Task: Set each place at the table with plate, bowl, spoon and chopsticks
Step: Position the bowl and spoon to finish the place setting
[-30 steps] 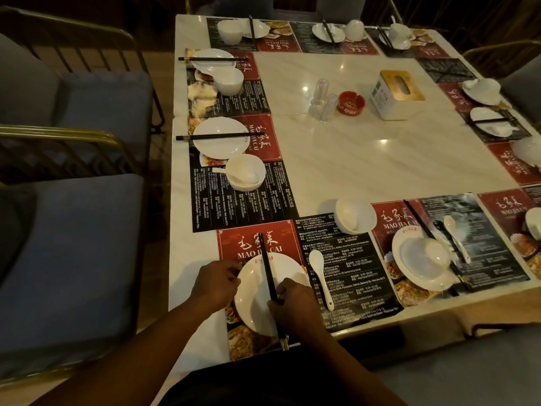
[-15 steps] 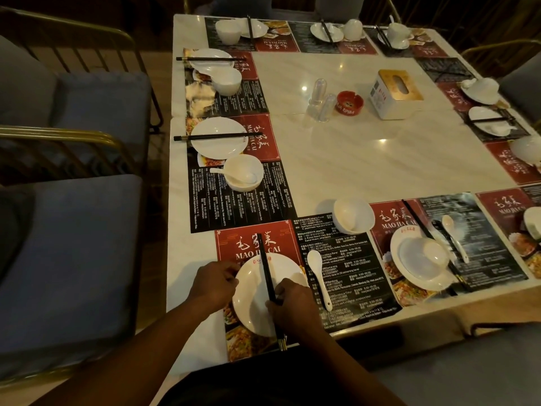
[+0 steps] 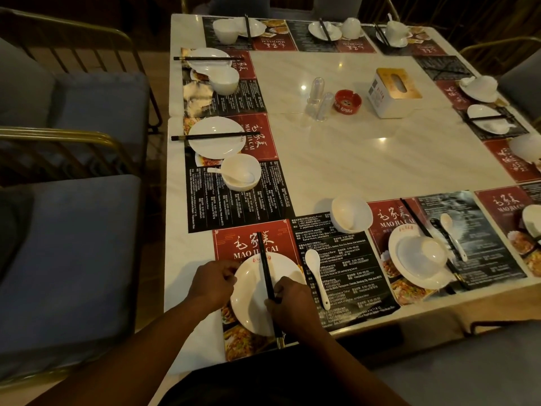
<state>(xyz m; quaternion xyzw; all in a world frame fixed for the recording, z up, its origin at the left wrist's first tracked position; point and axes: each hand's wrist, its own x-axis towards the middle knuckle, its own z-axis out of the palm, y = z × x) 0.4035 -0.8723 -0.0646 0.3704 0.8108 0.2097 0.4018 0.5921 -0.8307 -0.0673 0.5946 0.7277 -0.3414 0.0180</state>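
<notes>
A white plate (image 3: 251, 291) lies on the red and black placemat (image 3: 348, 276) at the near table edge. Black chopsticks (image 3: 265, 265) lie lengthwise across the plate, pointing away from me. My right hand (image 3: 289, 303) pinches the chopsticks near their lower end. My left hand (image 3: 213, 284) grips the plate's left rim. A white spoon (image 3: 316, 273) rests on the mat just right of the plate. A white bowl (image 3: 351, 213) stands further right at the mat's far edge.
The neighbouring setting on the right has a plate with an upturned bowl (image 3: 421, 256), chopsticks and a spoon. Set places line the left, far and right sides. A tissue box (image 3: 393, 92), a red ashtray (image 3: 347, 101) and clear shakers stand mid-table. Blue chairs (image 3: 73, 244) flank the left.
None beyond a slight shift of the camera; both hands stay on the plate and chopsticks.
</notes>
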